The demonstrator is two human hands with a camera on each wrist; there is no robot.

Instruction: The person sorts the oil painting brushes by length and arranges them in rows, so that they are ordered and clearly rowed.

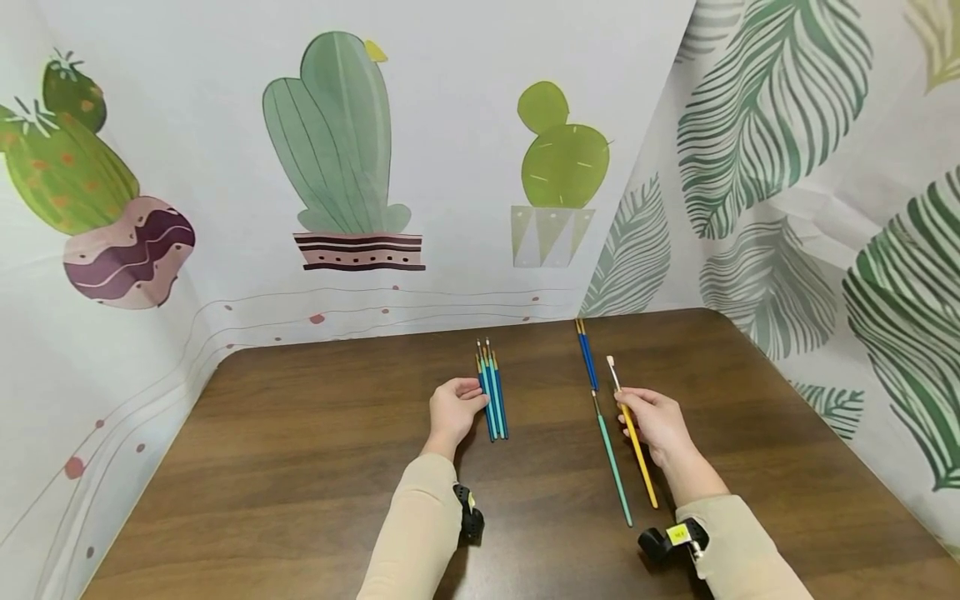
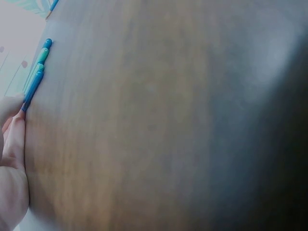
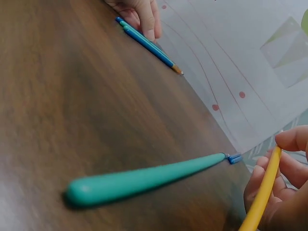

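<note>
Head view: a yellow paintbrush [image 1: 637, 448] is pinched by the right hand [image 1: 660, 423], nearly parallel to the teal paintbrush [image 1: 612, 459] just leftward; a paintbrush bundle [image 1: 497, 410] is held by the left hand [image 1: 453, 413].

The right hand [image 3: 291, 192] pinches a slim yellow handle [image 3: 262, 199] near 1 tapered teal handle [image 3: 144, 184] on the brown wood-grain table [image 3: 96, 115]; farther off, the left hand [image 3: 139, 14] holds slim blue-and-green brushes [image 3: 149, 46].
</note>
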